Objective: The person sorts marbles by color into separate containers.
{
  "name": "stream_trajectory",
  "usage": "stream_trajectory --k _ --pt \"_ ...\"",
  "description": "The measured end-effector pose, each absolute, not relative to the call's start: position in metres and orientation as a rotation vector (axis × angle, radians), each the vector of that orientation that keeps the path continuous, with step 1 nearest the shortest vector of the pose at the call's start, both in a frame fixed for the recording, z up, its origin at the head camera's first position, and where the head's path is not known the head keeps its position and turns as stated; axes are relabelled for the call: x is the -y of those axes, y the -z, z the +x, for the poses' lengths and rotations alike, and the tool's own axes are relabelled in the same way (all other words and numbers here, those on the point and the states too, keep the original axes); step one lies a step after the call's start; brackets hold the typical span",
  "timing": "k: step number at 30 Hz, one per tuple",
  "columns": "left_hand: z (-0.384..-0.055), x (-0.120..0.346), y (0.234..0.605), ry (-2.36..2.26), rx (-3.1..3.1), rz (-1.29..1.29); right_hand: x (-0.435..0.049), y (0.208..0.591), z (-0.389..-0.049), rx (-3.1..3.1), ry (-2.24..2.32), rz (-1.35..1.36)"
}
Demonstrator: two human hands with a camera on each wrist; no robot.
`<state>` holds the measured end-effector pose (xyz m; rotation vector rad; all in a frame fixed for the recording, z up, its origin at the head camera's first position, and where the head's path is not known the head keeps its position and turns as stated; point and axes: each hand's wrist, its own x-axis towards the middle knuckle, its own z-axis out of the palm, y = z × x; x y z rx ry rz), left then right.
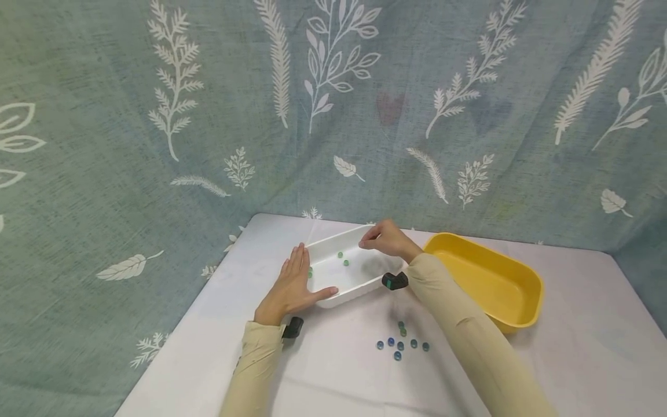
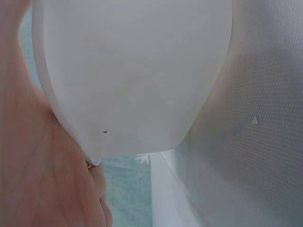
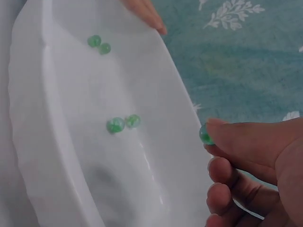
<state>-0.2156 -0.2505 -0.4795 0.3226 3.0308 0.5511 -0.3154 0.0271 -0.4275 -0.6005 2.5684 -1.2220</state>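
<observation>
A white tray (image 1: 354, 292) stands on the table with several green marbles (image 3: 115, 125) on its floor. Across its left end lies my left hand (image 1: 293, 284), fingers straight along the rim and thumb spread over the near side. In the left wrist view the palm is against the tray's outer wall (image 2: 132, 80). Over the tray's right part, my right hand (image 1: 388, 240) pinches a green marble (image 3: 206, 135) between thumb and fingertips. That marble shows only in the right wrist view, partly covered by the thumb.
Right of the white tray, a yellow tray (image 1: 531, 284) sits behind the right forearm. Several blue marbles (image 1: 398, 355) and a yellowish-green marble (image 1: 403, 332) lie loose on the table in front. A leaf-patterned green cloth (image 1: 292, 162) hangs at the table's far edge.
</observation>
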Motion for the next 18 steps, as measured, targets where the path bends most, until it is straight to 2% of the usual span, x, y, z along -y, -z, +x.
stream_trajectory --k 18 --pt "-0.215 0.251 0.480 -0.561 -3.040 0.330 -0.016 0.439 -0.320 -2.577 1.165 -0.591"
